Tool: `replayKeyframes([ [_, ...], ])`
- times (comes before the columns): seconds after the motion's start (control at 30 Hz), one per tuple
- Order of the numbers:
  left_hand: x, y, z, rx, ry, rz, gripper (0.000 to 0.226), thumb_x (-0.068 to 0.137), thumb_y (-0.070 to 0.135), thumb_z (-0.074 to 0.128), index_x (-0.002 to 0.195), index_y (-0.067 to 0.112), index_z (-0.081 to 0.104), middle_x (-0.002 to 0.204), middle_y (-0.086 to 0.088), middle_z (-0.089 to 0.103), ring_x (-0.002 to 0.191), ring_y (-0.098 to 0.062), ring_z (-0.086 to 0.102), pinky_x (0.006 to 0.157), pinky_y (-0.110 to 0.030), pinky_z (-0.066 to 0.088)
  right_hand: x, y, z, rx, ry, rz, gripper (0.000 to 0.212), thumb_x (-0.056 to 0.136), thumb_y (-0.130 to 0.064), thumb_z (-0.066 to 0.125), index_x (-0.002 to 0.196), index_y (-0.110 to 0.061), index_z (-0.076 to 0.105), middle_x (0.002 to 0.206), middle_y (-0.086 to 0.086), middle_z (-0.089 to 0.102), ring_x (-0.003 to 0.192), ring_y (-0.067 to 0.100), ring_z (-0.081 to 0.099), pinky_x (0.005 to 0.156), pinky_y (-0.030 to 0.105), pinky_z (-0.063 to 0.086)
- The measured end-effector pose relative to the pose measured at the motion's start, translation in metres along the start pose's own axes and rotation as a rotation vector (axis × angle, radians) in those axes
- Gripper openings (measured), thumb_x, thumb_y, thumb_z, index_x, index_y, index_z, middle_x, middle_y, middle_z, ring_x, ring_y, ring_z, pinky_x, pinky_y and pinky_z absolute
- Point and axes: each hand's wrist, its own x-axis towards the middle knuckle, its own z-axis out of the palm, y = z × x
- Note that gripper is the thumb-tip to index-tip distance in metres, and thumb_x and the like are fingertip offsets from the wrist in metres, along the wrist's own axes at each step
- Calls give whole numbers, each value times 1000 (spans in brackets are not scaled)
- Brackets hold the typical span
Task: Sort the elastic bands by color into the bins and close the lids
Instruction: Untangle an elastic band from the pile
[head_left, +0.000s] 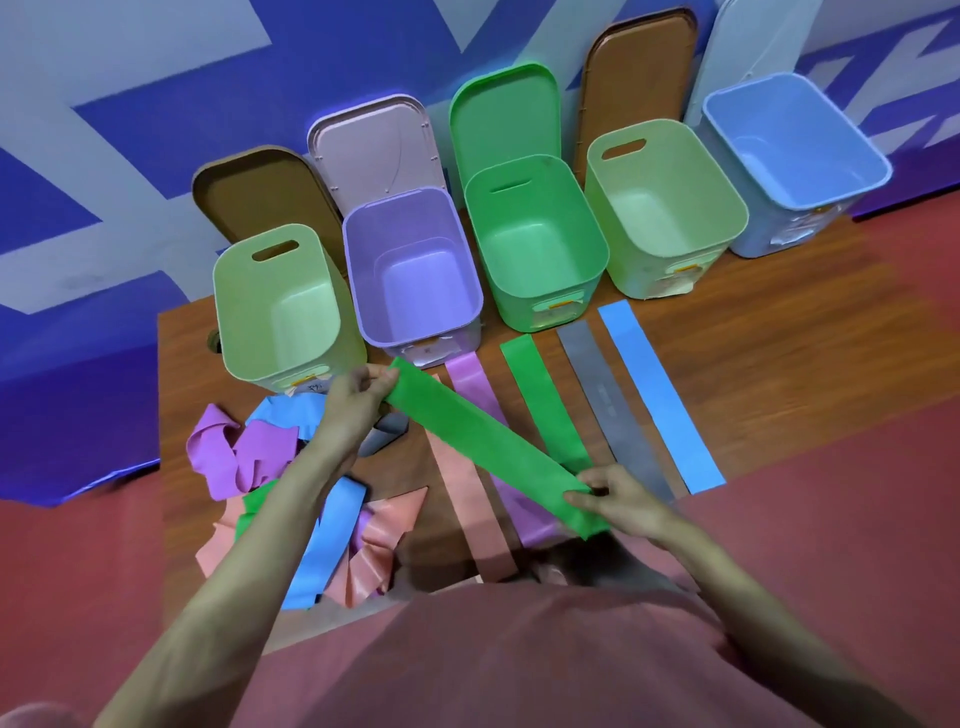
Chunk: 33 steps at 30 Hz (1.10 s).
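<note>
Sorting under way: I hold a green band (488, 447) stretched flat above the wooden table (779, 332), my left hand (358, 395) pinching its far end, my right hand (618, 499) its near end. It probably belongs on the green strip (545, 400) laid before the green bin (535, 244), beside smooth, thin rubbery strips; a crumpled pile (270, 467) waits, lids open.

Both hands, left (353, 397) and right (618, 499), reach forward, fingers pinched, arms extended.
</note>
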Motion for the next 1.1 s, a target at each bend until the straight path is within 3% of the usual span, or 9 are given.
replayKeyframes([
  [0.23,16,-8,17,97,122,159,9,88,5,63,80,6,64,68,4,63,54,6,56,55,-12,48,-12,18,-8,-10,23,79,29,88,1,60,63,-13,59,58,-3,57,47,-5,53,58,14,43],
  [0.33,23,-9,30,148,94,224,6,79,8,74,82,4,72,68,4,69,65,-8,62,66,-27,52,-13,38,-10,-18,41,166,27,89,1,58,64,-10,57,62,3,57,42,0,54,50,15,45],
  [0.4,28,-5,44,189,69,243,9,75,14,78,81,8,74,69,-6,69,55,-13,59,61,-30,49,-13,49,-11,-15,85,240,26,90,3,56,66,-7,54,57,5,57,38,2,54,45,17,46],
  [0.53,41,5,81,370,-54,330,4,81,10,72,81,7,73,54,0,62,37,-7,55,46,-22,46,-12,64,-14,13,153,360,27,92,4,51,67,-8,52,41,-3,58,33,5,54,39,18,45],
  [0.63,55,9,108,555,-134,425,7,85,4,65,84,1,71,60,-6,65,51,-22,65,59,-30,54,-11,66,-13,42,191,378,27,92,2,52,68,-10,52,43,-1,58,31,3,52,37,17,43],
  [0.73,71,0,135,728,-98,564,11,85,1,60,86,-2,70,85,-16,71,76,-31,65,71,-36,51,-8,64,-9,39,209,373,27,93,0,52,68,-13,52,52,3,59,31,0,51,37,14,41],
  [0.87,91,-17,165,785,25,466,17,88,7,53,92,0,68,97,-17,68,90,-34,61,76,-40,47,-3,60,-3,20,212,332,27,91,-1,54,68,-13,54,46,-5,59,32,-1,51,41,15,44],
  [0.97,100,-24,179,835,84,385,20,91,4,47,96,-3,65,101,-21,64,90,-39,59,74,-43,46,1,59,-1,0,209,305,28,90,-3,55,65,-15,56,52,-3,61,35,1,54,52,27,49],
  [1.1,104,-25,193,897,137,304,20,92,-4,42,99,-4,61,105,-22,59,89,-41,60,72,-44,45,8,61,0,12,209,306,29,90,-3,55,63,-14,54,53,0,62,47,22,58,62,42,53],
])
